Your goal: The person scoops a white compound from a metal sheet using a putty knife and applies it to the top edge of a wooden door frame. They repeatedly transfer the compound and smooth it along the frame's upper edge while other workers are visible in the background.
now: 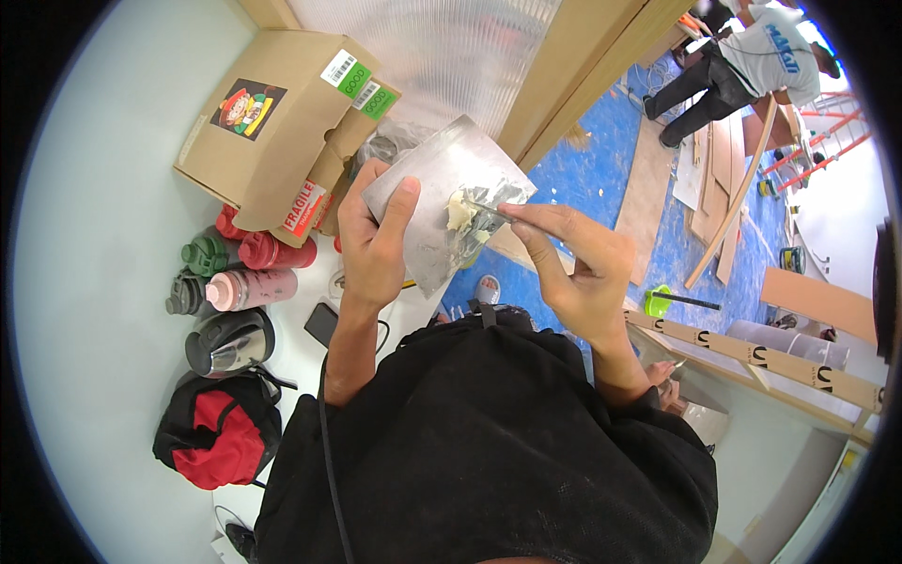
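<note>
My left hand [378, 235] grips the left edge of a square metal sheet [451, 155], its thumb lying on top and its fingers curled behind. A lump of cream-coloured putty [460, 214] sits on the sheet, with grey smears around it toward the right corner. Between the thumb and fingers of my right hand [584, 268] is a thin metal spatula [492, 212]. The spatula's tip reaches into the putty; its handle is mostly hidden by my fingers.
Left: a cardboard box [272, 122], several bottles [258, 289], a kettle [230, 343], a phone [321, 323] and a red-black backpack [218, 437]. Another person's hands [665, 381] show beside my right elbow. Far right, a person [752, 66] bends over boards [648, 202] on blue floor covering [601, 160].
</note>
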Demonstrator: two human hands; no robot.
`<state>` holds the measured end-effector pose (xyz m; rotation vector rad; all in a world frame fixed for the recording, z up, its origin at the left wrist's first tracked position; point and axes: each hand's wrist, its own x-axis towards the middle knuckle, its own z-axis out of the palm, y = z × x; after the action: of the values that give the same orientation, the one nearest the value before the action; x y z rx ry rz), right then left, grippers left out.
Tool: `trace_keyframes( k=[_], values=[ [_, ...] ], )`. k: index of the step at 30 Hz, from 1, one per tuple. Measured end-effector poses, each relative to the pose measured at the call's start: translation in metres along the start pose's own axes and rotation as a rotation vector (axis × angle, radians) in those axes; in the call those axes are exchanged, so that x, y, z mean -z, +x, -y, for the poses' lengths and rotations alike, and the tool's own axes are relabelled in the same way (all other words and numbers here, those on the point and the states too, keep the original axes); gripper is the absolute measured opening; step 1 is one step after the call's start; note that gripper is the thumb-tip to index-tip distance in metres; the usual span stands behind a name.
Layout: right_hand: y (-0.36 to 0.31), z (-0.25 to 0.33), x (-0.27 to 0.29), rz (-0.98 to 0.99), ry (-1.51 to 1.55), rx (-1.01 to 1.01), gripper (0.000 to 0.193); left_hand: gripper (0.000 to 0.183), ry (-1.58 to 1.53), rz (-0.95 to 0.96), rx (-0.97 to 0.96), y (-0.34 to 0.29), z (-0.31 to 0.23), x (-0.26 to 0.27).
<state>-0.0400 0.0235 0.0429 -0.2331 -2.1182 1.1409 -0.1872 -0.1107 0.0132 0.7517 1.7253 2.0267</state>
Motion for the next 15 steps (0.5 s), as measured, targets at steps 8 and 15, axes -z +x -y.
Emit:
trace_keyframes(
  k=[8, 15],
  values=[
    [-0.016, 0.012, -0.003, -0.064, -0.171, 0.196, 0.022, 0.018, -0.031, -0.083, -0.083, 0.001, 0.005, -0.001],
    [-0.028, 0.008, 0.002, -0.205, 0.643, -0.484, 0.018, 0.016, -0.207, -0.119, 0.01, 0.0, 0.009, 0.0]
  ],
)
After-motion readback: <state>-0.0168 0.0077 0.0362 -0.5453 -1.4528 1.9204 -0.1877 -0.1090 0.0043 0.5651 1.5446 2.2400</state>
